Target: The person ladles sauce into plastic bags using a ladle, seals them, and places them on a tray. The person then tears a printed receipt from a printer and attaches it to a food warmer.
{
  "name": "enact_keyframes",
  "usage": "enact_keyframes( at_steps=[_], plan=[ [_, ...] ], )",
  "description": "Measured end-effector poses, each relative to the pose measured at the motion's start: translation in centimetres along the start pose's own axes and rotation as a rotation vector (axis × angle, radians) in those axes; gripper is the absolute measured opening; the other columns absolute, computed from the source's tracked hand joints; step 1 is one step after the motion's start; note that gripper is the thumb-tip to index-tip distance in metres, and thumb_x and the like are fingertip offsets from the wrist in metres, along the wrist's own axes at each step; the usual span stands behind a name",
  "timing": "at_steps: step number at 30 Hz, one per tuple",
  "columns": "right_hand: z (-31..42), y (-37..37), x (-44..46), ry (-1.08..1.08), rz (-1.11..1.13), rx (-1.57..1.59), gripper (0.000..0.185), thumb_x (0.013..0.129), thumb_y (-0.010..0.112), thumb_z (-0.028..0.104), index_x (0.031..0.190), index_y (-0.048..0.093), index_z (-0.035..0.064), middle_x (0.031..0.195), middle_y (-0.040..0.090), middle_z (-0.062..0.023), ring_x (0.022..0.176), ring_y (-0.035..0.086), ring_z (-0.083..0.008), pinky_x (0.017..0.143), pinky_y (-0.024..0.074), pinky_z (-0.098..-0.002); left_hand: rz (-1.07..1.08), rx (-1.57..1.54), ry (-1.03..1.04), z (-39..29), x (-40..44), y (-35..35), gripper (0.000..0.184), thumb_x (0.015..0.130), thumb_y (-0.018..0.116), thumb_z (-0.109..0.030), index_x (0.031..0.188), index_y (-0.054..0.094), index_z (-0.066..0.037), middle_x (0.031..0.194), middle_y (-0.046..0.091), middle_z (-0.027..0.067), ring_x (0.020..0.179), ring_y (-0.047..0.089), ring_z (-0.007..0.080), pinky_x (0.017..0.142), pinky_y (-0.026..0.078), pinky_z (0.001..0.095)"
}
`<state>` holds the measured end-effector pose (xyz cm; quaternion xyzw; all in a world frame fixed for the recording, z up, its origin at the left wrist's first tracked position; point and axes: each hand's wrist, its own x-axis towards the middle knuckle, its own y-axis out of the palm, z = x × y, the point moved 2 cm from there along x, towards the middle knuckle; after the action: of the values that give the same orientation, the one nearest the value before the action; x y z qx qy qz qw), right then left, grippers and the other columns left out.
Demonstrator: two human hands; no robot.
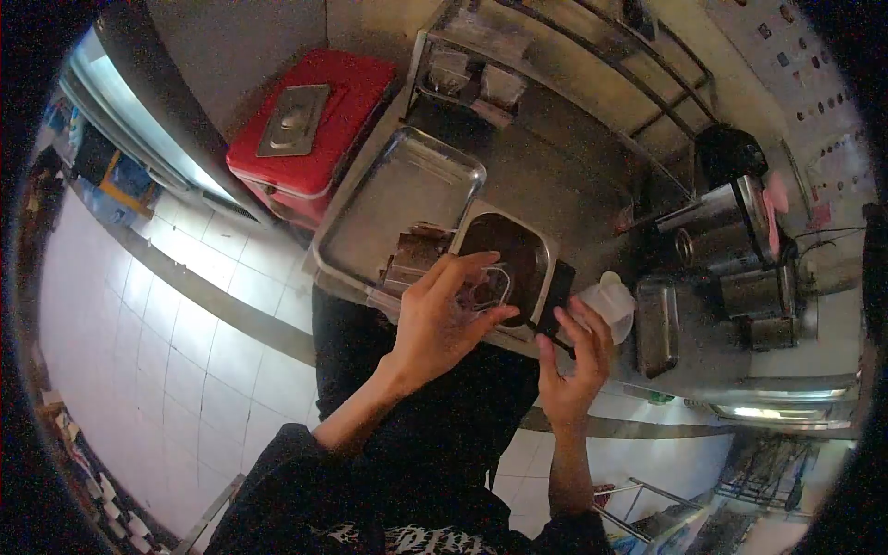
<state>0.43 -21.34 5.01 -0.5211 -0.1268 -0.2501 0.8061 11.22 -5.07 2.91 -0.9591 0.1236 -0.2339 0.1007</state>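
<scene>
My left hand (444,310) is closed round a clear plastic cup (486,289), tilted over the near part of a metal pan (546,242) with dark brown contents. My right hand (575,361) has its fingers apart beside a black object (555,298) at the pan's right edge; whether it touches that object is unclear. A translucent white container (610,303) stands just past my right fingertips. Left of the pan, a large shallow metal tray (407,190) holds brown pieces (418,254) at its near end.
A red cooler box (347,111) with a metal lid (294,120) on it stands at the back left. Clear containers (476,83) sit at the back. To the right are a small metal tray (658,328), metal containers (717,231) and a rack (638,55).
</scene>
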Motion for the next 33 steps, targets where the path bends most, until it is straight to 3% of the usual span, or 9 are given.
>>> enact_keyframes(
  at_steps=[3,6,12,15,24,27,33],
  plan=[
    [4.6,-1.1,3.4,-0.217,0.051,0.128,0.018,0.079,0.075,0.015,0.094,0.070,0.0051,0.126,0.056,-0.0140,0.118,0.053,-0.0334,0.099,0.0419,-0.0456,0.037,0.042,-0.006,-0.6,-0.4,0.0,0.058,0.070,0.084,-0.014,0.121,0.058,-0.008,0.098,0.062,0.0108,0.079,0.066,0.0223,0.064,0.055,0.0311],
    [5.9,-0.7,5.5,-0.346,0.264,0.065,0.016,0.076,0.076,0.009,0.091,0.070,0.0053,0.127,0.057,-0.0135,0.119,0.053,-0.0308,0.098,0.0430,-0.0437,0.030,0.066,0.023,-0.5,-1.1,-0.4,0.055,0.071,0.082,-0.010,0.121,0.058,-0.008,0.099,0.062,0.0108,0.078,0.066,0.0221,0.063,0.055,0.0310],
    [4.9,0.1,5.6,-0.215,0.348,0.260,0.016,0.074,0.074,0.000,0.088,0.068,0.0027,0.101,0.069,-0.0125,0.099,0.066,-0.0263,0.084,0.0521,-0.0375,-0.049,-0.161,-0.116,-0.9,-2.0,-2.6,0.031,0.077,0.075,-0.002,0.107,0.065,-0.003,0.094,0.067,0.0113,0.079,0.068,0.0212,0.066,0.054,0.0310],
    [5.8,-0.5,5.5,-0.176,0.250,0.287,0.019,0.074,0.075,0.000,0.091,0.068,0.0030,0.091,0.071,-0.0112,0.091,0.069,-0.0259,0.081,0.0540,-0.0366,-0.002,-0.142,-0.090,-0.6,-2.3,-3.5,0.018,0.080,0.072,-0.001,0.098,0.068,-0.001,0.088,0.070,0.0112,0.078,0.069,0.0215,0.067,0.054,0.0306],
    [6.9,-0.6,7.7,-0.303,0.369,0.382,0.033,0.073,0.076,0.000,0.104,0.069,0.0066,0.091,0.073,-0.0086,0.088,0.071,-0.0218,0.103,0.0441,-0.0442,0.069,-0.013,-0.075,-2.8,-0.5,-5.4,0.012,0.080,0.069,0.002,0.091,0.070,-0.001,0.086,0.070,0.0126,0.078,0.070,0.0234,0.067,0.053,0.0310],
    [7.4,0.1,9.3,-0.300,0.380,0.346,0.033,0.074,0.075,0.002,0.106,0.069,0.0069,0.089,0.073,-0.0093,0.087,0.071,-0.0199,0.103,0.0441,-0.0447,0.089,0.107,-0.046,-2.5,0.9,-6.1,0.012,0.080,0.068,0.001,0.091,0.070,-0.003,0.085,0.069,0.0133,0.079,0.070,0.0249,0.068,0.053,0.0321],
    [9.0,2.6,13.2,-0.391,0.354,0.430,0.021,0.074,0.075,0.002,0.095,0.073,0.0050,0.084,0.072,-0.0117,0.086,0.071,-0.0225,0.100,0.0465,-0.0392,0.007,0.091,-0.024,-1.4,4.1,-7.4,0.011,0.079,0.068,-0.001,0.090,0.070,-0.002,0.084,0.069,0.0142,0.081,0.069,0.0274,0.068,0.052,0.0341]
  ],
)
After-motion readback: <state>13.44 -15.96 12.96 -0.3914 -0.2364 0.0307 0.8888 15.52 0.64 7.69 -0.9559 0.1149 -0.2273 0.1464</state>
